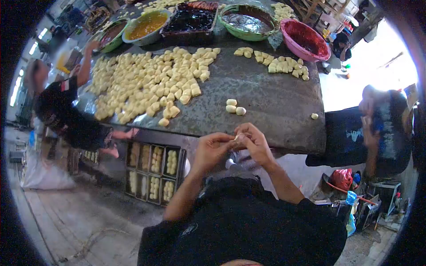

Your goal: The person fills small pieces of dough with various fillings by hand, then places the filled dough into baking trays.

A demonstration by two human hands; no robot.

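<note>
Both my hands meet at the front edge of the dark work table [257,102]. My left hand [214,150] and my right hand [252,144] pinch a small pale piece of dough [237,137] between their fingertips, mostly hidden by the fingers. Just beyond them lie three rounded dough balls [231,108] in a small cluster. A wide spread of cut dough pieces [151,82] covers the table's left part. More cut pieces [284,65] lie at the back right, and one single piece [314,116] sits near the right edge.
Along the back stand a yellow-filled basin [127,35], a dark rectangular tray [163,32], green basins [222,15] and a pink basin [327,55]. Baking tins [127,179] holding dough balls stand low at left. One person [66,104] works at left; another person [377,128] is at right.
</note>
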